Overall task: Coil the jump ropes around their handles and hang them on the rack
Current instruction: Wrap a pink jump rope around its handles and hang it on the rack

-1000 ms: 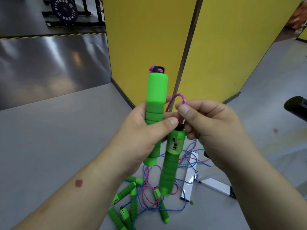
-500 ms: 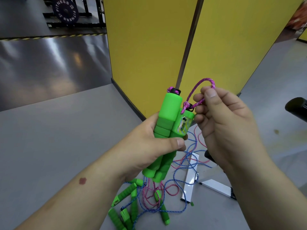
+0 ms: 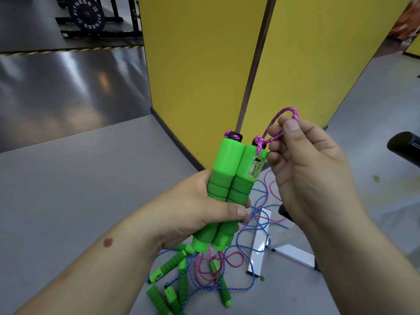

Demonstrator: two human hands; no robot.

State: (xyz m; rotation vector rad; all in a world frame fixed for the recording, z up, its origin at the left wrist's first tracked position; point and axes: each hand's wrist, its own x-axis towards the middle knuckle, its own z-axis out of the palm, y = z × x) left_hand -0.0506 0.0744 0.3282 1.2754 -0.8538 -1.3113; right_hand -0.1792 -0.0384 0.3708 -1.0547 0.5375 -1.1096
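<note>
My left hand (image 3: 193,212) grips two green jump rope handles (image 3: 229,189) side by side, upright, in the middle of the view. A pink rope (image 3: 276,128) leaves the top of the right handle and loops up. My right hand (image 3: 304,173) pinches that loop between thumb and fingers, just right of the handle tops. Below my hands, several more green handles (image 3: 172,285) lie on the floor in a tangle of blue and pink ropes (image 3: 227,267).
Yellow partition panels (image 3: 204,71) stand straight ahead on the grey floor (image 3: 79,178). White metal feet of a stand (image 3: 259,244) lie under the ropes. A black tube end (image 3: 404,146) juts in at the right edge. A weight plate on a rack (image 3: 87,13) stands far back left.
The two handles went from staggered to level, side by side in my left hand. My right hand lifted the pink rope loop up and to the right of the handle tops.
</note>
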